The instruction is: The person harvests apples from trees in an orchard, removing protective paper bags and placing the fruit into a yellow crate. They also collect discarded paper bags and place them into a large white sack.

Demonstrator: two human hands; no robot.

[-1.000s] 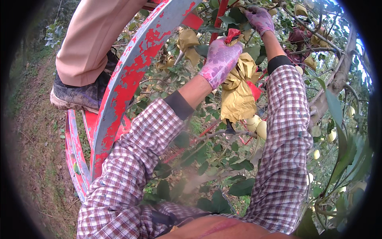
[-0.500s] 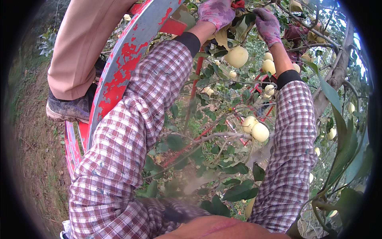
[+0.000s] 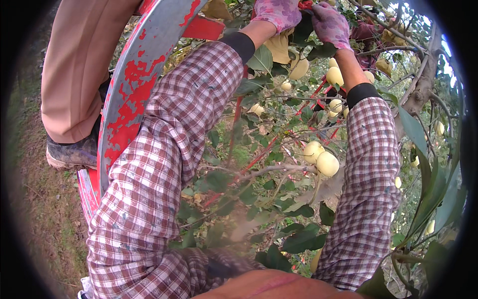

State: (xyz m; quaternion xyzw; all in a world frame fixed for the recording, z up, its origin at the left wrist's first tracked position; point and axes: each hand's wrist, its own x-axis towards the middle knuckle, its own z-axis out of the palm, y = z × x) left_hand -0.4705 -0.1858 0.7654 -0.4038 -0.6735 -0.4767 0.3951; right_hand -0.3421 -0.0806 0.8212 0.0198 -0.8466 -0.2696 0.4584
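Observation:
My left hand (image 3: 279, 13), in a pink patterned glove, is raised among the leaves at the top edge, its fingers curled and partly cut off. Close to its right, my right hand (image 3: 330, 25) wears a matching glove and has its fingers bent inward. A small red piece (image 3: 305, 5) shows between the two hands; what either one grips is hidden. Just below the left hand hangs a tan paper bag (image 3: 278, 48). A pale yellow apple (image 3: 299, 68) hangs beneath it, partly behind leaves.
A ladder rail (image 3: 130, 94) with flaking red paint rises beside my left arm. Beyond it are a beige trouser leg (image 3: 74, 70) and a dark shoe (image 3: 74, 151). Two pale apples (image 3: 327, 164) hang between my forearms. A thick branch (image 3: 423, 84) stands at right.
My hands have drawn closer together around the red piece. The view has shifted slightly, with the ladder and leg farther left. More leaf now covers the upper apple.

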